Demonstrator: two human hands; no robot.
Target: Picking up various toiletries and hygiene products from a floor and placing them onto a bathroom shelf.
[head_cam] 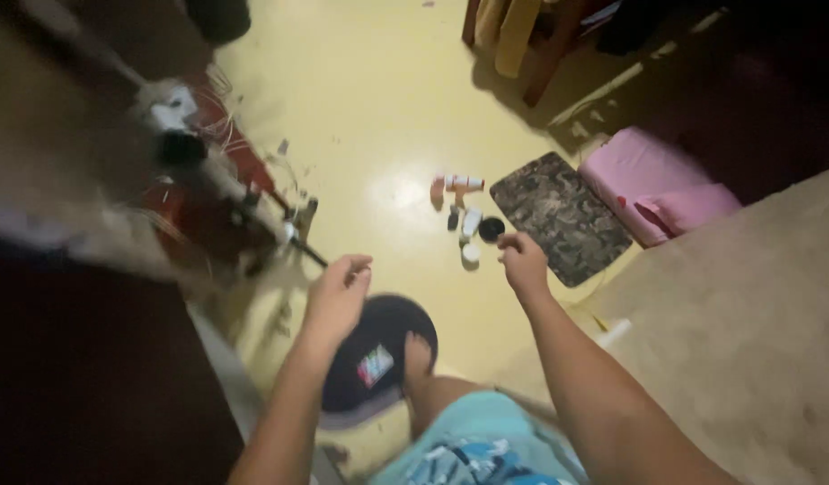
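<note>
Yellow floor (pixel 378 117) fills the frame; at centre we hold our left hand (pixel 338 296) loosely curled, empty, above a dark cap (pixel 378 355); our right hand (pixel 525 262) is closed, empty.

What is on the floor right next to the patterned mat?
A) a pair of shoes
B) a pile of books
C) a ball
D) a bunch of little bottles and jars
D: a cluster of small bottles and jars lies on the yellow floor just left of the dark mat, beyond the right hand.
</note>
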